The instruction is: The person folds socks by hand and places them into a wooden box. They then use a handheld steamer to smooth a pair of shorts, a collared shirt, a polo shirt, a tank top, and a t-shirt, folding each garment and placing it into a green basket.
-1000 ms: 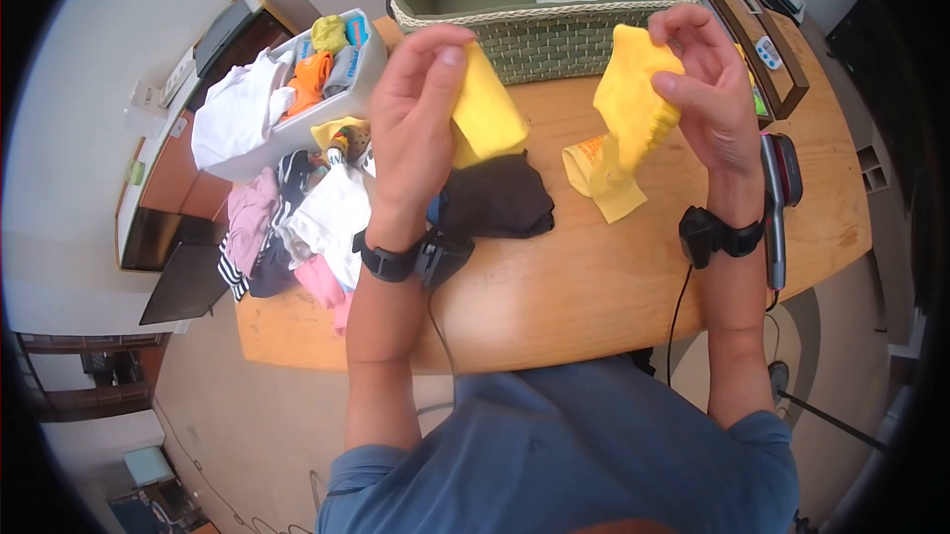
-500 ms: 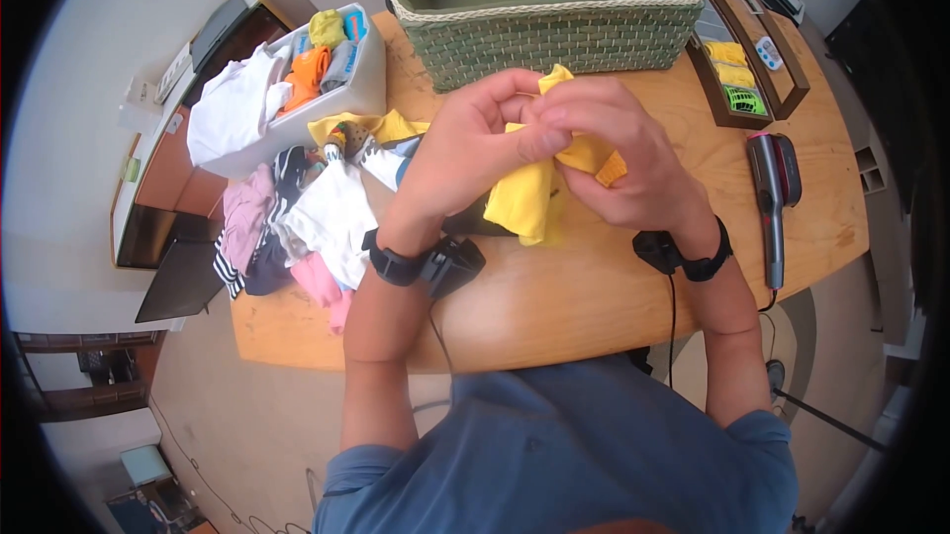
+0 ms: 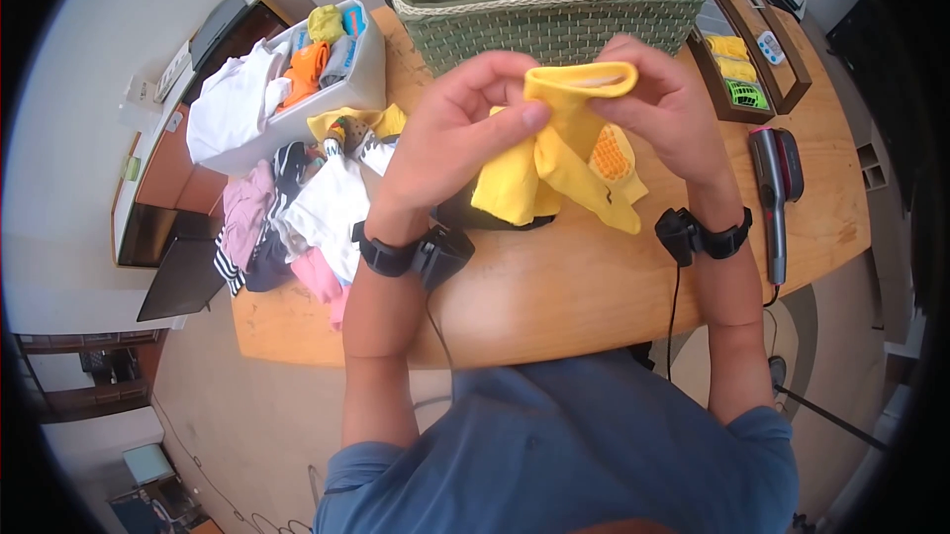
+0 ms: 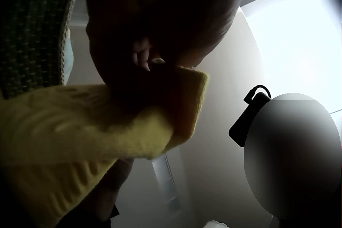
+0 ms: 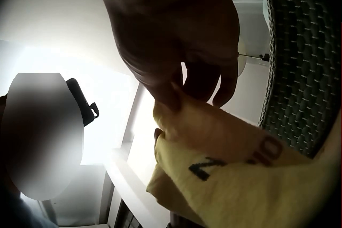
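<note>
In the head view, a yellow sock (image 3: 564,123) hangs between both hands, its cuff spread into an oval at the top. My left hand (image 3: 450,133) pinches the left side of the cuff, thumb in front. At the cuff's right end, my right hand (image 3: 668,113) grips with thumb and fingers. A folded yellow piece (image 3: 510,183) hangs below the left fingers, beside the sock. Behind, on the table, lies a yellow sock with an orange bumpy patch (image 3: 614,156). Dark lettering shows on the yellow fabric (image 5: 230,164) in the right wrist view.
A green woven basket (image 3: 544,34) stands at the back. At left are a white bin (image 3: 368,69) of clothes and a clothing pile (image 3: 327,212). A brown divided box (image 3: 708,79) with rolled socks and a hair-styling brush (image 3: 770,202) are at right. Dark folded cloth (image 3: 465,209) lies beneath the hands.
The hands, apart with one yellow piece each a second ago, have come together over the middle. The sock has turned cuff-up, and its opening is now stretched between both hands.
</note>
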A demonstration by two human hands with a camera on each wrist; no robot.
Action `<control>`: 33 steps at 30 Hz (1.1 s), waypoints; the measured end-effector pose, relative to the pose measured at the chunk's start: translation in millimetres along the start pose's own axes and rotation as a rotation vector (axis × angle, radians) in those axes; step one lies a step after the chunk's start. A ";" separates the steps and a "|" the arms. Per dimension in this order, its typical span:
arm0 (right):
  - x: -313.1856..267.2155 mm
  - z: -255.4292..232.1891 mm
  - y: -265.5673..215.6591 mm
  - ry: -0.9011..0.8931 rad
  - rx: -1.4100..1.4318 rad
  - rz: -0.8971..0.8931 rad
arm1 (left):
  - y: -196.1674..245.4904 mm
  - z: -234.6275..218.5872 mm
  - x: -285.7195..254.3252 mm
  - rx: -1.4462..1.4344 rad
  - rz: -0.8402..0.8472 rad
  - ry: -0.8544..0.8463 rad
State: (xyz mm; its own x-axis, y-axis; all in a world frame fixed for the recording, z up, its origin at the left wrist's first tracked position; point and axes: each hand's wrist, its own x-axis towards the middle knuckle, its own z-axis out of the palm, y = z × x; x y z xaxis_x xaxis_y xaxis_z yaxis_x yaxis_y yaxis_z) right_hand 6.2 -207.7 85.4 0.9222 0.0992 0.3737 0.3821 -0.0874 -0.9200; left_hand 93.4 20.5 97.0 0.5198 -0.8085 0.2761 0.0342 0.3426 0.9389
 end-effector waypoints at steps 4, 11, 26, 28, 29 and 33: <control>2.0 -10.7 -3.8 -0.031 0.165 -0.343 | 3.2 -9.1 1.9 0.081 0.063 -0.049; -6.2 -8.8 -13.5 -0.124 0.102 -0.215 | 6.2 -3.1 1.3 0.161 0.098 0.075; -8.9 21.5 -19.2 -0.165 -0.141 -0.014 | 20.0 -14.0 -14.3 0.694 0.052 0.128; -9.0 16.0 -20.8 -0.162 -0.109 -0.032 | 32.1 -46.5 -19.3 0.942 0.026 0.207; -9.4 13.3 -22.0 -0.159 -0.067 -0.038 | 33.6 -71.3 -22.1 1.115 0.017 0.221; -11.7 0.9 -28.8 -0.151 0.027 -0.077 | 15.2 -148.1 -40.3 1.589 -0.150 0.241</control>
State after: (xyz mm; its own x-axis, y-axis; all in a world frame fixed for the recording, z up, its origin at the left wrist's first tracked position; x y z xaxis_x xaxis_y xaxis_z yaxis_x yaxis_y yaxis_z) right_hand -15.7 -205.5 107.4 0.8700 0.2527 0.4233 0.4482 -0.0477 -0.8927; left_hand 199.5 129.2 69.6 0.7139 -0.6445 0.2738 -0.6999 -0.6698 0.2481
